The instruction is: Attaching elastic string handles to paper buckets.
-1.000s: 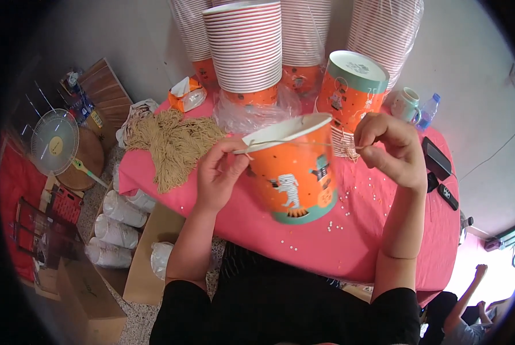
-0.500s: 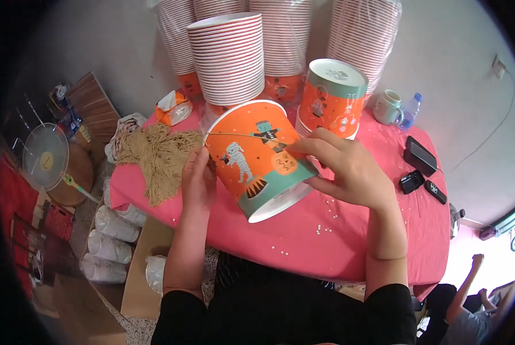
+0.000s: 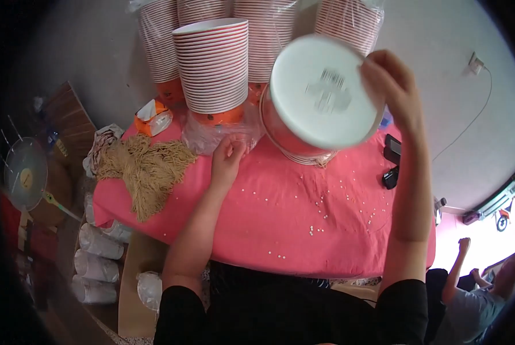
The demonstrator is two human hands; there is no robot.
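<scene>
My right hand (image 3: 392, 86) grips an upside-down paper bucket (image 3: 300, 86) at its bottom edge, fingers on the rim of the pale round base. The bucket is tilted toward me and blurred by motion. It hides most of the inverted bucket behind it; white rims (image 3: 303, 159) show below, with a bit of tan cord (image 3: 323, 163) hanging there. My left hand (image 3: 227, 163) is raised over the table, fingers loosely curled with a gap at the thumb, and I see nothing in it. It is nearest to the clear plastic bag (image 3: 203, 137) around the foot of a bucket stack (image 3: 214, 69).
A tan cord bundle (image 3: 148, 172) lies on the left of the pink-covered table (image 3: 257, 230), beside an orange tissue pack (image 3: 153, 118). Small white bits are scattered about. Bagged bucket stacks (image 3: 157, 43) line the wall. Black devices (image 3: 391, 177) lie right. Another person (image 3: 470, 302) is at lower right.
The right hand has turned the orange bucket upside down and carried it up over the inverted bucket. My left hand has let go of it and moved right. The view has shifted slightly.
</scene>
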